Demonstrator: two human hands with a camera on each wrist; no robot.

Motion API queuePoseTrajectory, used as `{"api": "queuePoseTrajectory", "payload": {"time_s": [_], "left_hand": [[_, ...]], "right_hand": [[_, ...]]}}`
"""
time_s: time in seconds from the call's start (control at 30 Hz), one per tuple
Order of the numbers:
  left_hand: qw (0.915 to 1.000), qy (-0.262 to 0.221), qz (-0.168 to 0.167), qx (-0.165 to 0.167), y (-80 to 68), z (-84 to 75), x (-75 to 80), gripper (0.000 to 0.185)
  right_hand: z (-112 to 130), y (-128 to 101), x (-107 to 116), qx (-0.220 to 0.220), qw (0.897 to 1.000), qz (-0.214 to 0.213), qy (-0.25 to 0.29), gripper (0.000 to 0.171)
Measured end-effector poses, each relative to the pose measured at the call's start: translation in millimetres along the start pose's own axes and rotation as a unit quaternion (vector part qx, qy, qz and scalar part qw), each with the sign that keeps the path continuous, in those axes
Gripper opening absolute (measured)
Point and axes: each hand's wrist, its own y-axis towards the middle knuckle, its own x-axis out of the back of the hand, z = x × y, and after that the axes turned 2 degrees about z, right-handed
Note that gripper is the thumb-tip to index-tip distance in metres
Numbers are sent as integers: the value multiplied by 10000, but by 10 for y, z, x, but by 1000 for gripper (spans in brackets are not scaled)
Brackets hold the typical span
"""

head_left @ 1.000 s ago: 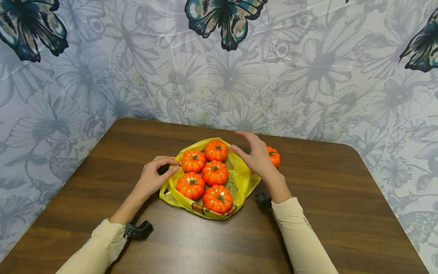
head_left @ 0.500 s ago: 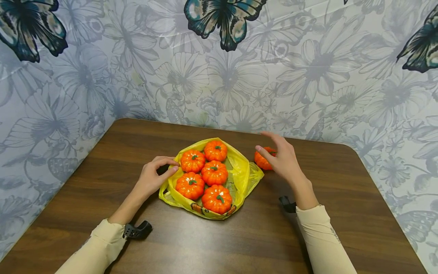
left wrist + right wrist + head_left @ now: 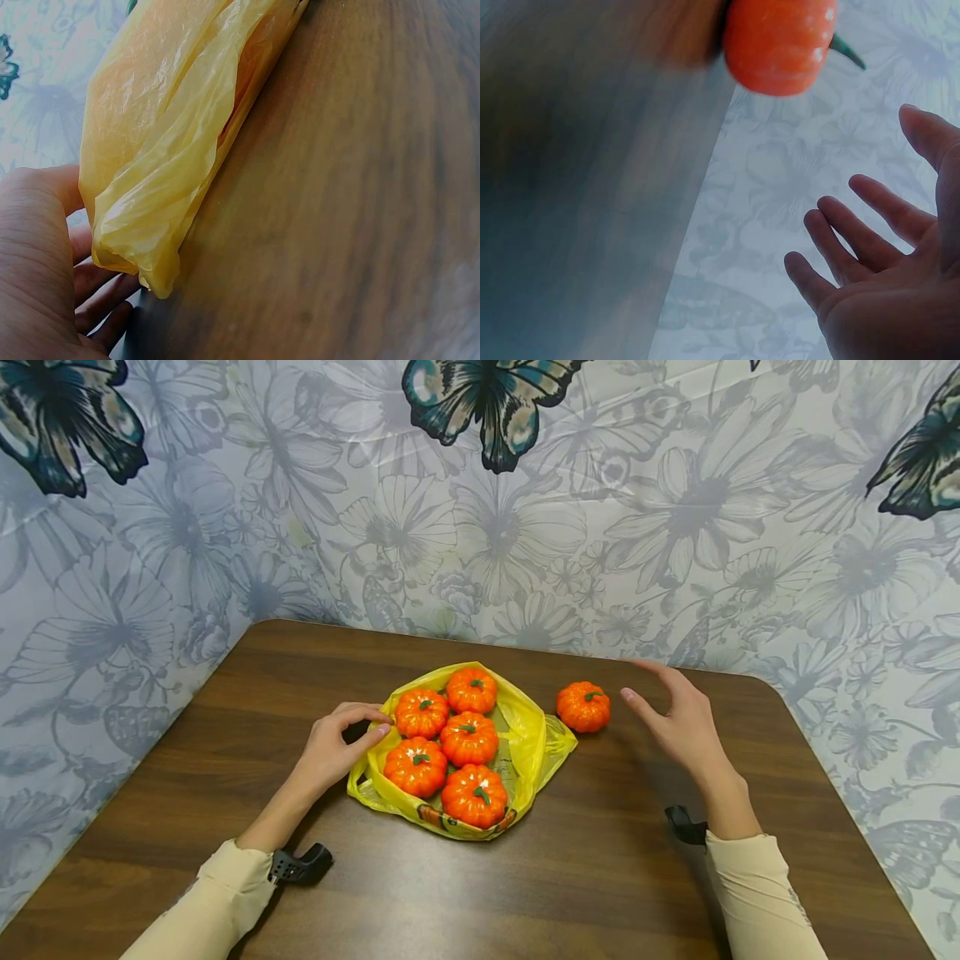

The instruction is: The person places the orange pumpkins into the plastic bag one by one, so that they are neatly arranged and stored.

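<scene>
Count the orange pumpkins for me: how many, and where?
6. Five sit on the yellow bag: far, left-rear, centre, left-front, nearest. One lone pumpkin rests on the table beside the right hand. None seems hidden.

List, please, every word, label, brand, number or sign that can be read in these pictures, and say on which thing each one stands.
No text can be read in any view.
Crinkled yellow plastic bag: a coloured print at its near edge, too small and folded to read.
Small orange toy pumpkins with green stems, such as the one outside the bag: no label visible.
Dark brown wooden table and flower-and-butterfly wall sheet: pictures only, no words.
</scene>
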Motion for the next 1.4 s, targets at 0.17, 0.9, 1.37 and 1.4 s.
{"api": "queuePoseTrajectory", "payload": {"time_s": [0.17, 0.9, 1.37, 1.4], "left_hand": [[10000, 21, -15, 2, -8, 15, 4, 16], [10000, 53, -23, 27, -10, -6, 24, 16], [10000, 16, -51, -42, 10, -2, 0, 14], [10000, 16, -45, -49, 10, -9, 0, 14]], "right_hand": [[-55, -18, 29, -51, 10000, 41, -67, 55], [-50, -13, -165, -63, 9975, 694, -66, 61], [17, 32, -405, 23, 9923, 1228, 181, 72], [20, 36, -413, 13, 9917, 1265, 218, 73]]}}
